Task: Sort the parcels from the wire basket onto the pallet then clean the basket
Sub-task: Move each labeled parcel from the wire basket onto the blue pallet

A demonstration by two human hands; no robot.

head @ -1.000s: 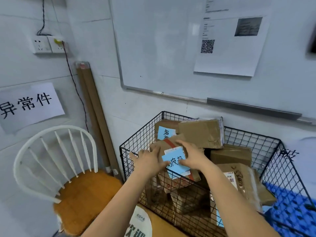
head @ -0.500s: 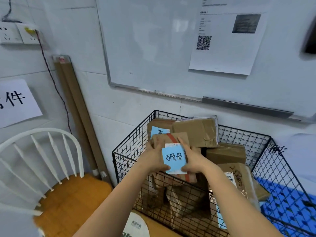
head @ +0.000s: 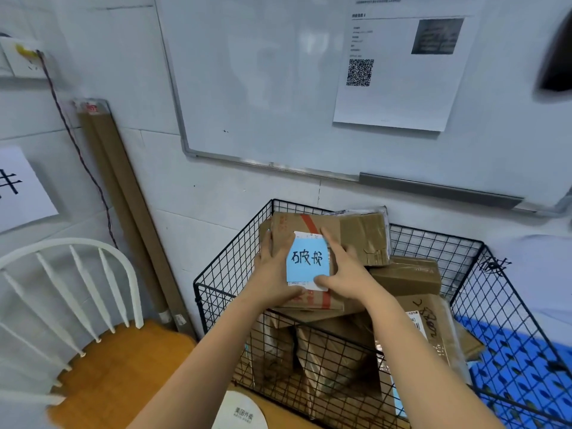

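L hand [head: 274, 275] & R hand [head: 345, 275] clasp blue-labelled parcel [head: 291, 226] at opp. sides, thumbs on its face, over wire basket [head: 196, 286].

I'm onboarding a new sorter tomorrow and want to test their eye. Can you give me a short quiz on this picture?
1. True or false: only one hand grips the parcel with the blue note.
2. What stands to the left of the wire basket? A) a chair with a white back B) a trolley C) a bin
3. Fill in: the printed sheet hangs on the ____.

Key:
1. False: the left hand and the right hand both hold it.
2. A
3. whiteboard
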